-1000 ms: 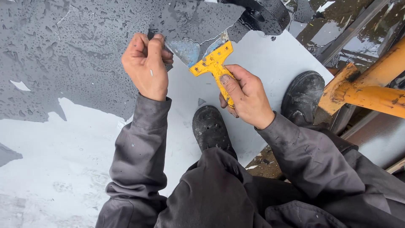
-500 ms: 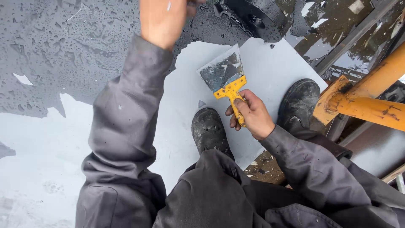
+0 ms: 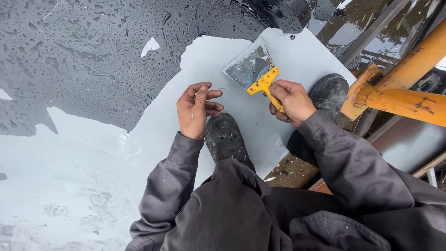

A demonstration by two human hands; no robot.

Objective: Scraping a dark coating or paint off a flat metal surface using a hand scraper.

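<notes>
Yellow-handled scraper (image 3: pixel 258 74) gripped in right hand (image 3: pixel 290 100); left hand (image 3: pixel 196 109) empty, fingers loosely curled.

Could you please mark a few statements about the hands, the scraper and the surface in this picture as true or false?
1. The right hand grips a yellow-handled scraper. True.
2. The left hand holds a brush. False: it holds no tool, its fingers loosely curled above the pale surface.
3. The dark film is beaded with water drops. True.
4. The scraper's blade is clean and shiny. False: it is smeared with dark residue.
5. A black boot rests between the two hands. True.
</notes>
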